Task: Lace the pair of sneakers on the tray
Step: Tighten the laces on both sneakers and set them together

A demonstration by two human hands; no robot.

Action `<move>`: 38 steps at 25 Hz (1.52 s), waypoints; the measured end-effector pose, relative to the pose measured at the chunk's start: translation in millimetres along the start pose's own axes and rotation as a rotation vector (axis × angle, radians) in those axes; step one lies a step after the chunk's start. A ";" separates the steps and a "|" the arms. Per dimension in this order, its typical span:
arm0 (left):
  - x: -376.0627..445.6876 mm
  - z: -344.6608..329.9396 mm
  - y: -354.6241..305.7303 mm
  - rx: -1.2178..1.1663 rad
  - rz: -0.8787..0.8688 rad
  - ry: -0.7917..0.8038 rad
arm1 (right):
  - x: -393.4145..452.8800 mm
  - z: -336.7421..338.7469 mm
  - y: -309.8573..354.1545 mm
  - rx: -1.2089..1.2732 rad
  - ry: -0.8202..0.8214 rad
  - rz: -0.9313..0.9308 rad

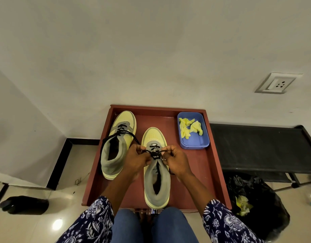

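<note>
Bare tray floor [195, 172] lies open right of the near sneaker [157, 186]; the blue box [193, 144] blocks the far right corner, the other sneaker [116, 148] crowds the left

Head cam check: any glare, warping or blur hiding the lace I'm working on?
Head view: wide-angle bend bows the wall and floor edges; bright glare spot on the floor tile at lower left; tray evenly lit; black lace sharp between left hand and right hand.
</note>
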State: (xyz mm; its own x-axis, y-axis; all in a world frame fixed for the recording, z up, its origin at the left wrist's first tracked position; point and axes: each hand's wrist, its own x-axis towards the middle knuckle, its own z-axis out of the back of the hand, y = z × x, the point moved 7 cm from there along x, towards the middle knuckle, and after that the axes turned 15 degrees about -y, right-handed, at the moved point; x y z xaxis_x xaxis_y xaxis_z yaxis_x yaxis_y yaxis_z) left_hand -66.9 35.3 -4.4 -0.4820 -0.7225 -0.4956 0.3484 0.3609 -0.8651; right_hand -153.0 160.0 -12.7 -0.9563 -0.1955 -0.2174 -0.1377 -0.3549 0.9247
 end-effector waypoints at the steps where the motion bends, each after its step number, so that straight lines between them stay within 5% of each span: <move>1: 0.7 1.4 0.2 -0.001 -0.018 -0.008 | 0.0 1.6 -0.5 0.007 -0.016 -0.017; 7: 2.2 8.1 -2.0 0.090 -0.164 -0.047 | -0.5 10.3 -2.9 -0.043 -0.103 0.002; 12: 1.6 24.9 -15.0 0.503 -0.511 -0.180 | -1.1 27.5 -3.2 -0.182 -0.190 0.101; 18: 3.1 15.1 2.3 0.152 -0.077 0.014 | -0.5 13.6 -2.2 -0.241 0.002 0.186; 21: 1.3 15.3 1.5 0.122 -0.007 0.074 | 1.0 18.3 -1.4 -0.189 0.008 0.139; 25: -1.0 12.8 -2.8 0.144 -0.063 0.088 | -2.1 23.8 -0.3 -0.076 -0.034 0.033; 32: 0.4 11.6 3.7 0.230 -0.160 0.089 | -12.4 19.3 -11.6 0.495 -0.039 -0.391; 38: 9.1 -2.5 3.0 0.591 -0.291 -0.044 | -18.0 13.5 6.4 0.210 0.070 -0.205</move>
State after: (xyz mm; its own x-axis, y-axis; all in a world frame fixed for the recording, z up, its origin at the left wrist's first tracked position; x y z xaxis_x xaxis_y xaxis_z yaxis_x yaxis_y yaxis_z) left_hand -72.3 31.3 -11.7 -0.5946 -0.7693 -0.2336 0.5976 -0.2285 -0.7685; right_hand -140.1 173.6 1.3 -0.8838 -0.2047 -0.4208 -0.3836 -0.1980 0.9020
